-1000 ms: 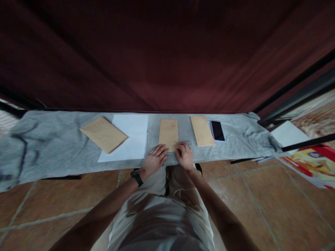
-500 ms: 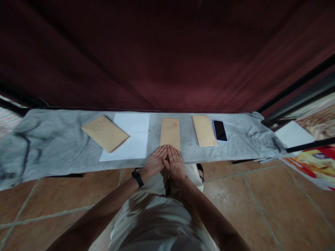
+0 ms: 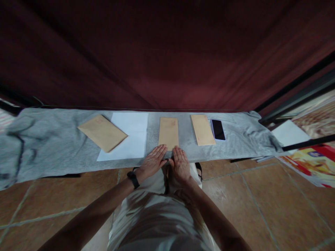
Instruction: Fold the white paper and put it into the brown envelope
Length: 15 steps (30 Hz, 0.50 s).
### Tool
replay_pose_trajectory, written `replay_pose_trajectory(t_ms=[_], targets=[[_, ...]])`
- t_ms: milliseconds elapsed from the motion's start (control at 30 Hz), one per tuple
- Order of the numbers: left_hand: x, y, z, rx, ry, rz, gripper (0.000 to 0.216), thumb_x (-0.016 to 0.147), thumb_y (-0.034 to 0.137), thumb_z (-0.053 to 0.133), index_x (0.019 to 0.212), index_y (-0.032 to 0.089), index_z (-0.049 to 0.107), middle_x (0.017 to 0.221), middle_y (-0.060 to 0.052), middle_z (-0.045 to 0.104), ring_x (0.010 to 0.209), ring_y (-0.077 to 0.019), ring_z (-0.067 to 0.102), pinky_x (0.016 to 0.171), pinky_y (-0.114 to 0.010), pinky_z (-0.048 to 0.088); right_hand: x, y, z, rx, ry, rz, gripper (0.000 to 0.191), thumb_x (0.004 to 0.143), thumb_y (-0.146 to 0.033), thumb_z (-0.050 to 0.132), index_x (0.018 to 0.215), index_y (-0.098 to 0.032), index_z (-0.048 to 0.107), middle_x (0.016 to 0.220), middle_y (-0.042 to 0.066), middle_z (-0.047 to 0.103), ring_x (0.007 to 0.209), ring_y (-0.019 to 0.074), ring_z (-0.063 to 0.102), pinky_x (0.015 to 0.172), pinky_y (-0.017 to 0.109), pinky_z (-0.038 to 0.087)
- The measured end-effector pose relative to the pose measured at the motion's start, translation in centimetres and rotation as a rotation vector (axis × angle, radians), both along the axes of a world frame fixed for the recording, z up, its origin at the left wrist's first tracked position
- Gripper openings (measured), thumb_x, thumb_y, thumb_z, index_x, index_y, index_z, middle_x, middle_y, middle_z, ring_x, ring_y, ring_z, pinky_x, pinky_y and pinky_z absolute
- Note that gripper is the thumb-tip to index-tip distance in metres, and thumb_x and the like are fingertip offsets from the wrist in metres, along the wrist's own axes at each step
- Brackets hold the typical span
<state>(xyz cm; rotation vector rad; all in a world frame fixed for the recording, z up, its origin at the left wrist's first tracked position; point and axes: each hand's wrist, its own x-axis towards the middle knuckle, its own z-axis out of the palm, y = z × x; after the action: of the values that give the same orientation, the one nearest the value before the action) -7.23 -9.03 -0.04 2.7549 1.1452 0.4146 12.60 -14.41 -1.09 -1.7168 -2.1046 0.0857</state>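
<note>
A brown paper envelope (image 3: 169,131) lies flat on the grey cloth, its short lower edge towards me. My left hand (image 3: 154,161) rests flat with fingers stretched out, the fingertips at the envelope's lower left corner. At its lower right corner lies my right hand (image 3: 181,164), also flat, fingers extended. Between the two hands a strip of the envelope's lower edge shows. Neither hand grasps anything. Further left, a thicker-looking stack or envelope of brown paper (image 3: 103,133) lies slanted, partly over white paper (image 3: 133,139). Another brown envelope (image 3: 202,130) lies to the right.
A phone (image 3: 218,129) with a dark screen lies beside the right envelope. Grey cloth (image 3: 57,139) covers the narrow bench. A dark red curtain (image 3: 167,69) hangs behind it. At the right are black bars, a white sheet (image 3: 290,134) and a colourful printed package (image 3: 311,160).
My hands have moved apart along the envelope's lower edge, the left hand leftwards and the right hand rightwards. The view has shifted slightly. The envelopes keep their places on the cloth.
</note>
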Motion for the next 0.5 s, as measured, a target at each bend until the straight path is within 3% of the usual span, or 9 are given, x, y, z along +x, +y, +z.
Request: replay_pose_trajectory(t_ms=[167,333,500], targets=[[-0.5,-0.5,0.2,0.007,0.028,0.036,0.063,0.105,0.046,0.039,0.154,0.007,0.039,0.163,-0.019,0.037,0.154,-0.0273,0.031,0.127,-0.046,0.029,0.5,-0.3,0.1,0.018,0.010,-0.017,0.058,0.108,-0.039,0.040,0.155,-0.005,0.040,0.159,0.021,0.043,0.152,0.0292,0.036,0.123,0.052,0.033],[1.0,-1.1,0.0,0.006,0.009,0.104,0.066,0.103,0.043,0.043,0.155,0.003,0.037,0.162,-0.024,0.037,0.155,-0.0315,0.029,0.126,-0.051,0.030,-0.4,0.2,0.4,0.043,0.040,-0.064,0.055,0.107,-0.037,0.042,0.149,-0.002,0.048,0.155,0.025,0.048,0.148,0.0318,0.041,0.123,0.055,0.033],[2.9,-1.6,-0.7,-0.017,0.030,0.099,0.063,0.097,0.018,0.038,0.158,0.003,0.031,0.163,-0.021,0.037,0.156,-0.0262,0.025,0.128,-0.046,0.027,-2.7,1.1,0.5,0.030,0.099,-0.015,0.053,0.109,-0.035,0.036,0.151,-0.005,0.048,0.155,0.019,0.050,0.148,0.0273,0.042,0.124,0.049,0.033]])
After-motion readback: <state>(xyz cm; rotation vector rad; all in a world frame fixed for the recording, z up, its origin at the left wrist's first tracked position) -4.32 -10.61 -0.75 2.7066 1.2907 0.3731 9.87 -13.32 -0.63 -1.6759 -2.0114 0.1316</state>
